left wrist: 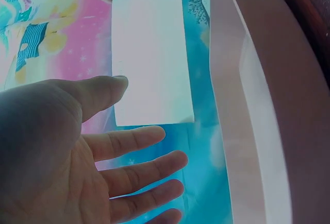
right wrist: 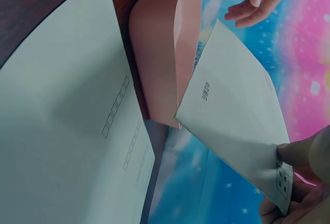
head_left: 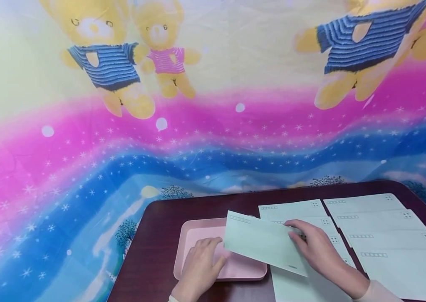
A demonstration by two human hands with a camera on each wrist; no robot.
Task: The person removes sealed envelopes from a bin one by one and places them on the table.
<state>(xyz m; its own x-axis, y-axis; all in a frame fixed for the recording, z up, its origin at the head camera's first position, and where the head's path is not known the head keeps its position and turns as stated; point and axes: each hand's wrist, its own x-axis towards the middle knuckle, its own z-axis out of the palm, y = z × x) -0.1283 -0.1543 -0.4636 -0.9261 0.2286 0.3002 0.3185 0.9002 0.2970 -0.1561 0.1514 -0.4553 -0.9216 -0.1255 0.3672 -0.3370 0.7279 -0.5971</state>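
Note:
A pale green envelope (head_left: 262,241) is held up in the air by my right hand (head_left: 316,247), which pinches its right end between thumb and fingers. In the right wrist view the thumb presses near the printed stamp box of the envelope (right wrist: 237,105). The far end of the envelope reaches over a pink tray (head_left: 180,251). My left hand (head_left: 201,264) is above the tray's left part, its fingers spread and holding nothing. In the left wrist view the thumb and fingers of the left hand (left wrist: 77,147) stand close to the envelope's lower end; contact is hard to tell.
Two overlapping columns of pale green envelopes lie on the dark red-brown table (head_left: 152,239): a nearer column (head_left: 288,209) beside the tray and another column (head_left: 405,268) at the right. Behind the table hangs a cloth (head_left: 213,126) with bears and snowflakes.

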